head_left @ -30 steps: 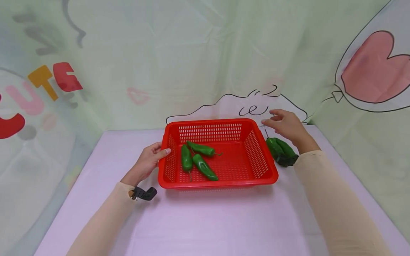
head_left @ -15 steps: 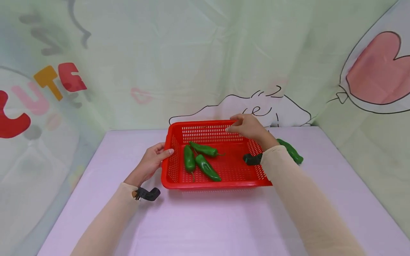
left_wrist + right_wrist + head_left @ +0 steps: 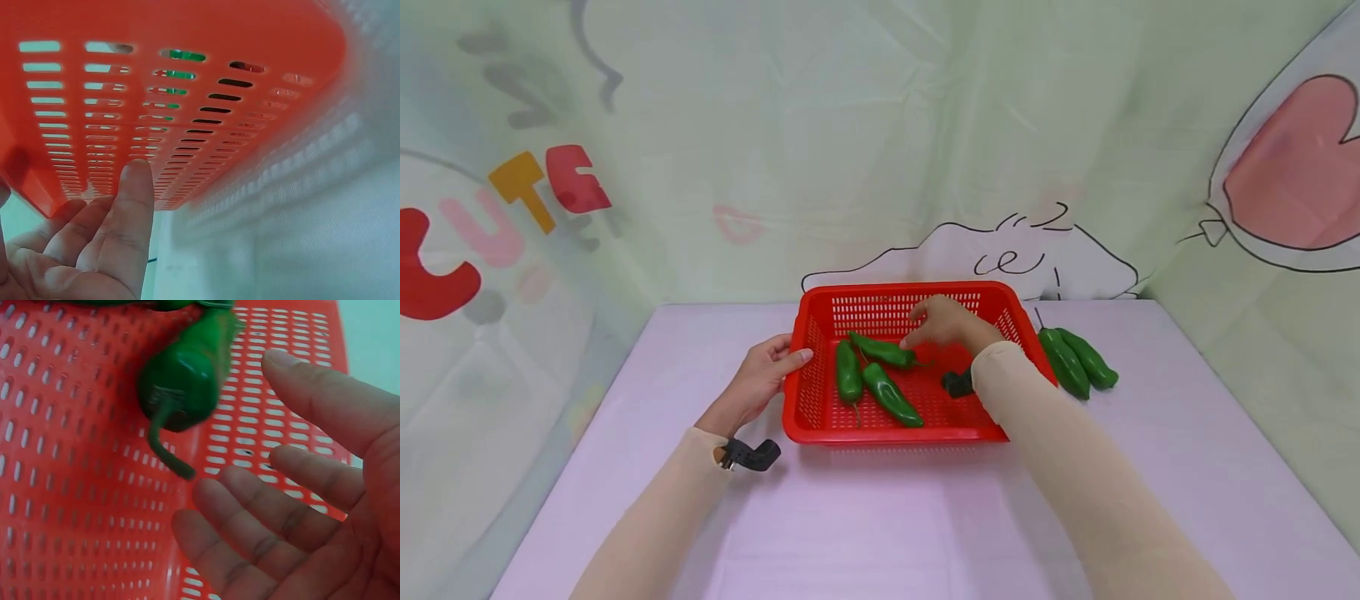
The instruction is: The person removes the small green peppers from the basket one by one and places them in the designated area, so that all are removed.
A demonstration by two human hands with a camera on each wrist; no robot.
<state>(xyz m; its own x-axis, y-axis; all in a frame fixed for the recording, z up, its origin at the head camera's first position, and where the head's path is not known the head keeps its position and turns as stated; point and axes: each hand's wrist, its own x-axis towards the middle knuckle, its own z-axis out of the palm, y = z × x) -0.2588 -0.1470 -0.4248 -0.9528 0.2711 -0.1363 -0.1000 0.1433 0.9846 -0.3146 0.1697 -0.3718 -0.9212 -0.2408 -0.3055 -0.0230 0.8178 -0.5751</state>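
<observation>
The red plastic basket (image 3: 917,436) has slotted walls and holds three green peppers. One green pepper (image 3: 883,352) lies toward the back, a second (image 3: 849,375) at the left, and a third (image 3: 891,397) in front. My left hand (image 3: 762,379) grips the basket's left side, thumb over the rim and fingers outside; in the left wrist view those fingers (image 3: 134,206) press the slotted wall. Inside the basket, my right hand (image 3: 947,323) is beside the back pepper. In the right wrist view its fingers are spread, apart from the pepper's stem (image 3: 169,450), holding nothing.
Two more green peppers (image 3: 1066,364) lie side by side on the table, just right of the basket. A pale cloth covers the table (image 3: 835,525). Behind it hangs a printed curtain (image 3: 865,167), close to the basket's back rim.
My right hand has moved left from above the peppers on the table, over the basket's right side, and down into it toward the back pepper. The left hand keeps its grip.
</observation>
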